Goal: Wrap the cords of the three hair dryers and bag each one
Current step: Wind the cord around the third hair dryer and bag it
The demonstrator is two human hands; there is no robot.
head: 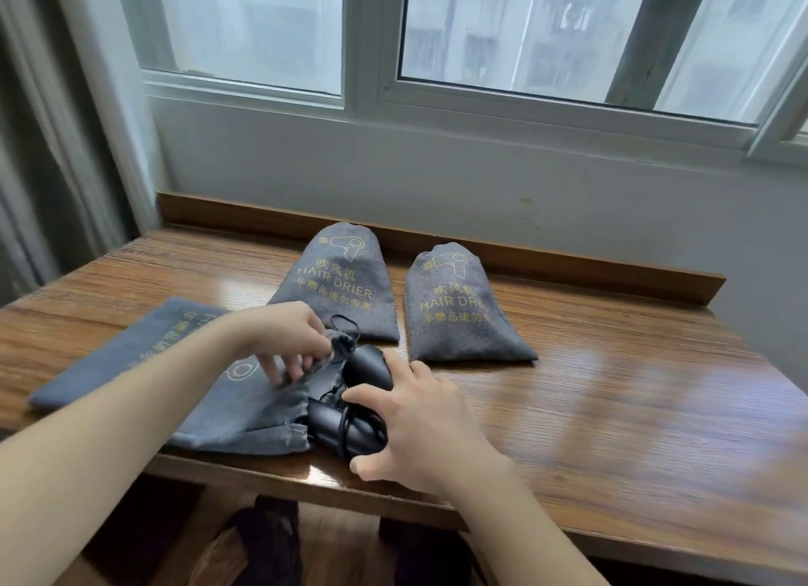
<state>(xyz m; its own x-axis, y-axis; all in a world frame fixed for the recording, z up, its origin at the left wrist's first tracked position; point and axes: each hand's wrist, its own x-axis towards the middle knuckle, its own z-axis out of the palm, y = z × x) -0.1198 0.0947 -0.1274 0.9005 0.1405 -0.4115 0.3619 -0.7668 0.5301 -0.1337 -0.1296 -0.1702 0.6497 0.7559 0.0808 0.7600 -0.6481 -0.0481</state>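
- Seemingly two of three finished: two grey bags lying bulging at centre frame near the back rail of the wooden table (612, 388), the left filled bag (341, 288) and the right filled bag (459, 314), both printed "HAIR DRIER" in gold, presumably each with a dryer inside, though contents hidden.
- Left to do, judging by the layout: sliding the last dryer fully into the third bag and pulling it closed.
- Third bag (183, 367) stretched flat from the left-middle of the frame toward the lower centre, mouth facing right, mostly slack and empty-looking.
- Black hair dryer (350, 423) at lower centre, just at the bag's mouth, mostly still outside the fabric; how far the near end sits inside the mouth, hard to tell.
- Cord (345, 430) looped around the dryer's body, so wrapping apparently complete; plug not visible.
- Left hand (280, 340) reaching in from the lower left, fingers curled and pinching the upper edge of the bag's mouth by the drawstring (343, 329), lifting it open directly above and left of the dryer.
- Right hand (419, 428) coming from the lower right, curved around the dryer's right side, thumb below and fingers over the top, gripping it and touching the cord loops.
- Dryer thus between both hands: bag mouth and left hand on its left, right hand on its right.
- Both filled bags well apart from either hand, higher in the frame.
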